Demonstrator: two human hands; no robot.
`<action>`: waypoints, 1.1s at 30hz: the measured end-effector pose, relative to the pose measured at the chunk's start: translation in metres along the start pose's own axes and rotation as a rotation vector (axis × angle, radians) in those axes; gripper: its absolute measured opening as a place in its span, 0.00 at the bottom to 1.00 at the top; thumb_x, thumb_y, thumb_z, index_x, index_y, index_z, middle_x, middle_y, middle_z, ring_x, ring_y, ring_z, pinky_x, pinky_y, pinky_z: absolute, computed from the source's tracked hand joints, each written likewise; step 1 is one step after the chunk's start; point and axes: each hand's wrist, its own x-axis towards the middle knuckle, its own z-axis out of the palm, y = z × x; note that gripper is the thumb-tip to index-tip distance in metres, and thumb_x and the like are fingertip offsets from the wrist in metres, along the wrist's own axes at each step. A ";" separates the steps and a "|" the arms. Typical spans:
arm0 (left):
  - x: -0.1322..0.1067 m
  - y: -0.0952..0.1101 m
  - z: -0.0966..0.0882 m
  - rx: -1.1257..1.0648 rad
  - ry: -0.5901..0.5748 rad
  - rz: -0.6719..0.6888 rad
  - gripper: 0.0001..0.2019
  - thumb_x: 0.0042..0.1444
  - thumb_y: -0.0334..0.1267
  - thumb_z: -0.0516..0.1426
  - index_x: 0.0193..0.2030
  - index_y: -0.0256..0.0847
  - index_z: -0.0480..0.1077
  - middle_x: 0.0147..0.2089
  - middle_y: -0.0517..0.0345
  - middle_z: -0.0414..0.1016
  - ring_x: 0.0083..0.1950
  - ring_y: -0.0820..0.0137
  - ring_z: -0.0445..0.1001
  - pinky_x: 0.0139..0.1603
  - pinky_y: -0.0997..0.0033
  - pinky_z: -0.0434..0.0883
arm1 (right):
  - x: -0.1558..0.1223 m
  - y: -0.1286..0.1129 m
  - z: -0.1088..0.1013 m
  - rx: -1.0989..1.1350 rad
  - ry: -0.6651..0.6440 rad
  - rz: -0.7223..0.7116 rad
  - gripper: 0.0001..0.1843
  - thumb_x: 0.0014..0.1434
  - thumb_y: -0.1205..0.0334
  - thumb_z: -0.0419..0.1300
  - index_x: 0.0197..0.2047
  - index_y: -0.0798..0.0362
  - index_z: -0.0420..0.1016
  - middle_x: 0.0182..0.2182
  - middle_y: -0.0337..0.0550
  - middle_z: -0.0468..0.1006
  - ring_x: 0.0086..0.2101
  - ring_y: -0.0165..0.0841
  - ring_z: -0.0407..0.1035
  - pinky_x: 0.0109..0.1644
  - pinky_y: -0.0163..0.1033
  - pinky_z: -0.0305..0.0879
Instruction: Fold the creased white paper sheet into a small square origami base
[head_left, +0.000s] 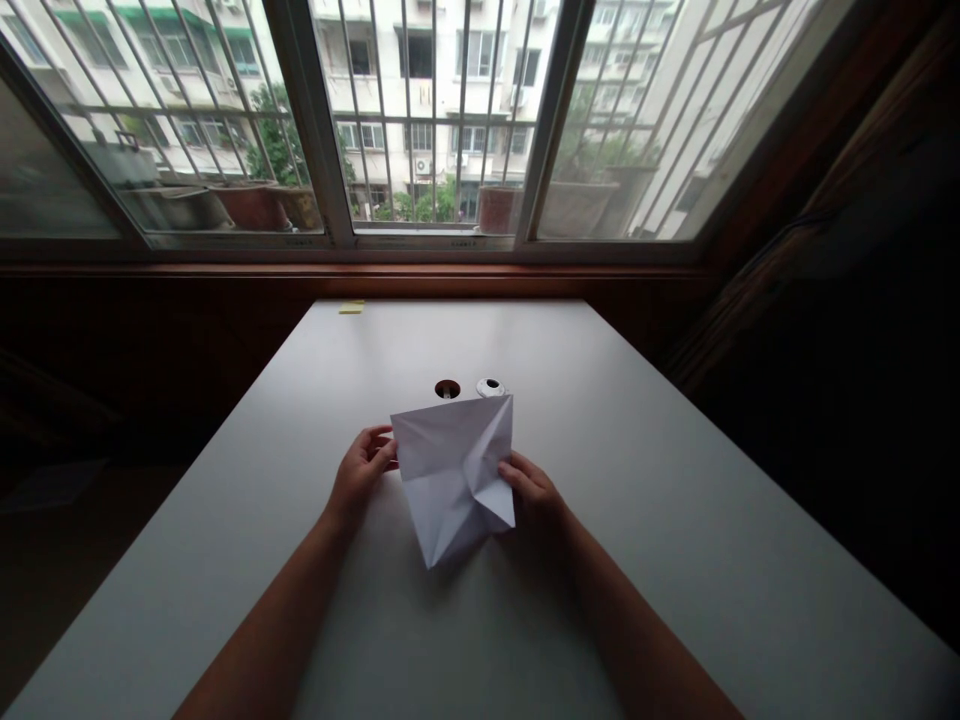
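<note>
Reddish pot: is standing outside, behind the window
Yellow slip: is lying at the far edge of the white table, toward its left corner
Left hand: is holding the left edge of the paper with thumb and fingers drawn close, some fingertips hiding behind it
Round hole: is showing in the table just beyond the paper
Paper: is tilting between both hands over the table, creases crossing it, one corner pointing toward the person
White ring: is lying right of the hole, the paper partly covering its near rim
Right hand: is pinching the paper's right edge, thumb resting on top
</note>
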 end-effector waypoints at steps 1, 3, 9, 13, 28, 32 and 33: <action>0.000 0.000 -0.001 0.011 0.005 0.005 0.22 0.54 0.46 0.62 0.53 0.40 0.66 0.40 0.57 0.74 0.39 0.69 0.75 0.40 0.69 0.73 | -0.002 -0.002 0.000 0.068 -0.018 0.033 0.20 0.56 0.48 0.57 0.46 0.54 0.72 0.27 0.42 0.73 0.26 0.34 0.66 0.29 0.37 0.61; -0.001 0.001 -0.002 0.020 0.010 0.014 0.25 0.53 0.44 0.63 0.56 0.41 0.65 0.40 0.58 0.73 0.39 0.71 0.74 0.39 0.72 0.72 | -0.007 -0.008 0.000 0.175 -0.053 0.101 0.20 0.54 0.52 0.59 0.46 0.55 0.72 0.28 0.43 0.74 0.25 0.34 0.67 0.28 0.37 0.61; -0.007 0.006 -0.006 0.135 -0.023 0.052 0.33 0.54 0.44 0.61 0.66 0.45 0.56 0.41 0.58 0.74 0.37 0.72 0.73 0.36 0.74 0.69 | -0.018 -0.022 -0.013 0.226 -0.189 0.260 0.21 0.52 0.53 0.63 0.46 0.56 0.74 0.31 0.44 0.78 0.27 0.34 0.70 0.30 0.36 0.63; -0.007 0.007 -0.012 0.314 -0.060 0.075 0.29 0.53 0.45 0.62 0.61 0.44 0.64 0.37 0.58 0.75 0.34 0.71 0.72 0.33 0.75 0.67 | -0.017 -0.021 -0.024 0.091 -0.255 0.261 0.22 0.54 0.48 0.63 0.44 0.56 0.73 0.32 0.43 0.77 0.28 0.32 0.70 0.31 0.35 0.63; -0.016 0.010 -0.016 0.671 -0.178 0.296 0.13 0.57 0.40 0.57 0.48 0.44 0.76 0.38 0.54 0.77 0.36 0.67 0.74 0.40 0.67 0.71 | -0.040 -0.013 -0.049 -0.920 0.010 -0.394 0.20 0.60 0.61 0.59 0.56 0.47 0.70 0.53 0.48 0.71 0.35 0.33 0.71 0.41 0.43 0.71; -0.015 0.009 -0.017 0.750 -0.217 0.369 0.12 0.59 0.38 0.55 0.48 0.44 0.75 0.42 0.53 0.74 0.40 0.67 0.74 0.43 0.66 0.72 | -0.062 -0.009 -0.052 -1.048 -0.095 -0.627 0.17 0.62 0.67 0.56 0.53 0.43 0.75 0.54 0.48 0.73 0.50 0.42 0.68 0.54 0.55 0.69; -0.014 0.008 -0.017 0.764 -0.226 0.389 0.12 0.59 0.37 0.55 0.48 0.44 0.75 0.42 0.53 0.73 0.41 0.67 0.74 0.44 0.66 0.72 | -0.068 -0.009 -0.051 -1.057 -0.130 -0.653 0.17 0.63 0.68 0.55 0.52 0.43 0.75 0.54 0.48 0.73 0.51 0.42 0.68 0.54 0.55 0.69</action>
